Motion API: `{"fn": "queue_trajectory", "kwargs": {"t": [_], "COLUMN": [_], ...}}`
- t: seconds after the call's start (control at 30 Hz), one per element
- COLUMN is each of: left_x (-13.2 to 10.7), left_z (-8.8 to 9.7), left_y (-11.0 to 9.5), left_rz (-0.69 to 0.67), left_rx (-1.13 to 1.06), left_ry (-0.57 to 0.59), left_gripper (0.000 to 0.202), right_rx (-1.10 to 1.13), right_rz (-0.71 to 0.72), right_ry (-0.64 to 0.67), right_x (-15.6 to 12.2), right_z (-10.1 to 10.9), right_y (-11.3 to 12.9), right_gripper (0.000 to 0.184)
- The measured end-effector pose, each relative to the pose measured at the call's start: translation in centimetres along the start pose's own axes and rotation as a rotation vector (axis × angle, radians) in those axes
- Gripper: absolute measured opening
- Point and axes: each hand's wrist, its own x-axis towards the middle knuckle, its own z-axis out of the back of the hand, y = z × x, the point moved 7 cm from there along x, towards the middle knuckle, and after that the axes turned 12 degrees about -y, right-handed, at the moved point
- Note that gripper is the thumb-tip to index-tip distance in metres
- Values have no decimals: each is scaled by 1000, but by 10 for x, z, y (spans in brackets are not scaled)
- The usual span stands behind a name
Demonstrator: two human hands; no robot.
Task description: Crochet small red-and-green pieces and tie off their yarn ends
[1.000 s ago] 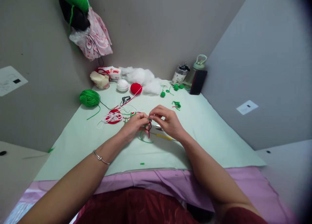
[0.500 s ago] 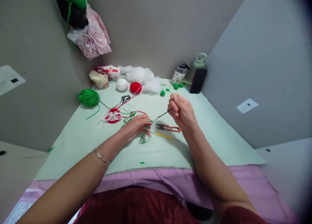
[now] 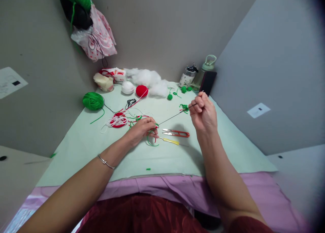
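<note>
My left hand (image 3: 144,130) is closed on a small crocheted piece (image 3: 156,125) in green, red and white, mostly hidden by the fingers. A green yarn end (image 3: 152,144) hangs below it. My right hand (image 3: 205,112) is raised to the right, fingers closed on a dark thread (image 3: 172,117) that runs taut to the piece. A thin pale tip pokes above those fingers; I cannot tell what it is. Orange-red thread snips (image 3: 179,133) lie between the hands, with a yellow-handled crochet hook (image 3: 171,141) below them.
Red and white yarn (image 3: 118,120) lies left of my hands, near a green yarn ball (image 3: 93,101). Farther back are a red ball (image 3: 142,91), a white ball (image 3: 127,88), white stuffing (image 3: 149,80), small green pieces (image 3: 183,89), a phone (image 3: 208,83) and a bottle (image 3: 209,63).
My right hand has moved right and up, drawing the dark thread out longer. Green and red scraps behind it now show. My left hand has stayed nearly in place.
</note>
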Motion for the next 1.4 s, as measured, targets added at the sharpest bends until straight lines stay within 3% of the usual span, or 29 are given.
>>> {"fn": "queue_trajectory", "kwargs": {"t": [0.1,0.2,0.4,0.5,0.6,0.77,1.0,1.13,1.23,1.4], "left_x": [0,0,2,2,-1,-4,-5,-5,-3,-3], "left_z": [1,2,4,4,2,-1,-4,-4,5,21], "left_y": [-3,-3,-2,-4,-7,-9,-11,-13,-18,-30], "left_rz": [-7,8,24,17,-11,-32,-50,-89,-170,-323], "left_rx": [-68,-154,-248,-242,-211,-112,-41,-2,-69,-361], "left_ry": [-10,10,24,25,39,26,26,43,-61,-240], "left_gripper": [11,12,9,10,15,25,34,26,23,23], "right_rx": [-17,-152,-690,-860,-898,-782,-658,-629,-615,-628], "right_rz": [-1,21,116,118,70,-52,-42,-9,-16,-9], "right_ry": [-4,73,470,565,571,539,263,204,217,274], "right_x": [0,-7,-48,-60,-61,-58,-42,-38,-39,-48], "right_z": [1,-7,-40,-45,-44,-41,-29,-26,-28,-35], "right_y": [-2,-9,-41,-56,-64,-66,-62,-59,-58,-60], "right_gripper": [21,14,21,27,31,32,21,20,20,22]}}
